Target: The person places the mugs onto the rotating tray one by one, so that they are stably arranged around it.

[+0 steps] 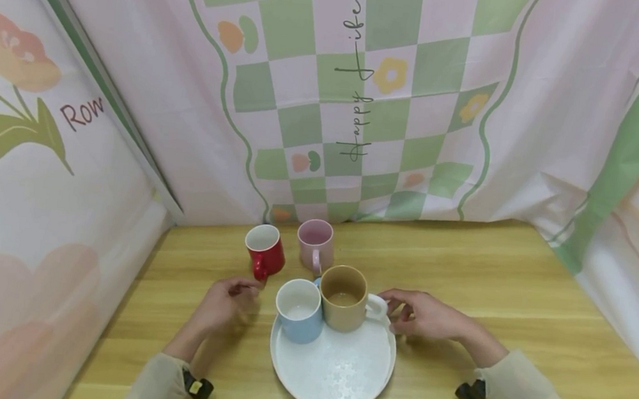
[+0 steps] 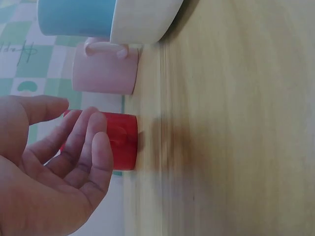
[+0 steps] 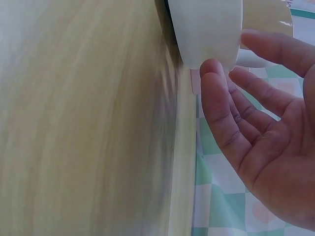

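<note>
A round white tray [image 1: 337,375] lies on the table with two mugs at its far side. One is a light blue mug [image 1: 303,326] with a white inside; the other is a tan mug [image 1: 341,316] whose white handle points right. At the tray's right rim is my right hand [image 1: 430,314], its fingers loosely bent and the thumb and fingertips at the rim, gripping nothing. My left hand [image 1: 222,306] hovers left of the tray, near a red mug [image 1: 271,258], with relaxed fingers and nothing held. A pink mug [image 1: 314,252] stands behind the tray.
The wooden table [image 1: 451,392] ends at a hanging cloth [image 1: 292,4] with green checks at the back. A flower-printed cloth [image 1: 6,214] borders the left side, and another cloth [image 1: 633,307] hangs at the right. The red and pink mugs stand close to the back edge.
</note>
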The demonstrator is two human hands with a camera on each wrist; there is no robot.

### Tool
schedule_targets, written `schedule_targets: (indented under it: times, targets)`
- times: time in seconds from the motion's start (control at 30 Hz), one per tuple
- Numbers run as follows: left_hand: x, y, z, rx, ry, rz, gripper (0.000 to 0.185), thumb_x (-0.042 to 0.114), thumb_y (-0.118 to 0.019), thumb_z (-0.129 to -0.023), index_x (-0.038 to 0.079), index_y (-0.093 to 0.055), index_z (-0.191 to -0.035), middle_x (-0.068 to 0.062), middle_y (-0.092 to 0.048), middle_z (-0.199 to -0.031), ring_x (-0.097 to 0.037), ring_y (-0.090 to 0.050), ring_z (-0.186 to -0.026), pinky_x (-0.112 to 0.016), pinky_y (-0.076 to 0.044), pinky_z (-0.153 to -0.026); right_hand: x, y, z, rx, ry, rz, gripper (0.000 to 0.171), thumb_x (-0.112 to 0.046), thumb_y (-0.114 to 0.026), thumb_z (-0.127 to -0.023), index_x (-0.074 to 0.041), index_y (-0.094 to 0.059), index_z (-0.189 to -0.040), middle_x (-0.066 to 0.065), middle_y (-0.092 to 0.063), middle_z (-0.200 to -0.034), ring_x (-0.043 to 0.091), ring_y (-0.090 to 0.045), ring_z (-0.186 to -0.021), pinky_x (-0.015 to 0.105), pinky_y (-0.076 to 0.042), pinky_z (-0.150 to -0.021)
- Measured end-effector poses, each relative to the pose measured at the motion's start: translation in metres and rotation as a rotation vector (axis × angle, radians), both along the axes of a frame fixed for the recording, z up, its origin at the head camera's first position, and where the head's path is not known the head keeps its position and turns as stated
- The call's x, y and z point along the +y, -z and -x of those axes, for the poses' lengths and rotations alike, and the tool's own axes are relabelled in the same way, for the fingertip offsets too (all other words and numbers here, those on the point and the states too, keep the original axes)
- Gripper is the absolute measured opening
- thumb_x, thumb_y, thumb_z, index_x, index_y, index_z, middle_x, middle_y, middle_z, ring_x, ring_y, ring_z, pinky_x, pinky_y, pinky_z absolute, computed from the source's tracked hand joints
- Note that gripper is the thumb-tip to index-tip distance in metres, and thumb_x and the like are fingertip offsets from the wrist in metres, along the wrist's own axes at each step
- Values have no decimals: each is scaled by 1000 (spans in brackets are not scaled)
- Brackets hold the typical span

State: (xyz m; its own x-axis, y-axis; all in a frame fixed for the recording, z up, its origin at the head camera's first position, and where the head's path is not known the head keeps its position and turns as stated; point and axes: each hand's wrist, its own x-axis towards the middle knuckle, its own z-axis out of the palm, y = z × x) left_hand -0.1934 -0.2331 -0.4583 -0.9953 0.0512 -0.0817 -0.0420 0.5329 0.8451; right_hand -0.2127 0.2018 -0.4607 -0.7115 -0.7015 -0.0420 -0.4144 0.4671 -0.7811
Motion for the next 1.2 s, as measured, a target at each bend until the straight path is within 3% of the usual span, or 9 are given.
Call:
schedule_targets:
  times: [0.3, 0.67, 0.97, 1.2]
  targets:
    - [-2, -5, 7, -6, -85, 1, 25, 12, -58, -98, 6, -68, -121, -14, -72, -110, -20, -67, -92, -30, -58, -75, 2, 2, -2, -34, 4, 22, 58, -18, -74, -88, -7, -51, -140, 12, -65, -111, 12, -65, -88, 27, -60, -72]
    - [-5, -5, 17, -14, -160, -6, 28, 21, -61, -100, 6, -67, -122, -18, -68, -114, -20, -66, -91, -31, -59, -74, 1, 1, -4, -91, -6, 39, 68, -14, -75, -86, -5, -44, -145, 17, -63, -111, 15, -67, -82, 36, -62, -64]
    - [-4, -3, 25, -34, -164, -49, 31, 22, -60, -100, 6, -65, -126, -16, -67, -119, -26, -67, -99, -41, -61, -83, 3, 2, -5, -102, -7, 20, 69, -17, -76, -86, -6, -44, -146, 14, -62, -108, 15, -66, -81, 31, -61, -63]
    - [0, -4, 27, -39, -146, -79, 32, 23, -59, -101, 5, -63, -127, -18, -66, -121, -35, -67, -107, -42, -60, -85, 4, 1, -6, -106, -14, 22, 69, -18, -77, -86, -6, -43, -145, 13, -62, -105, 15, -67, -81, 29, -60, -62]
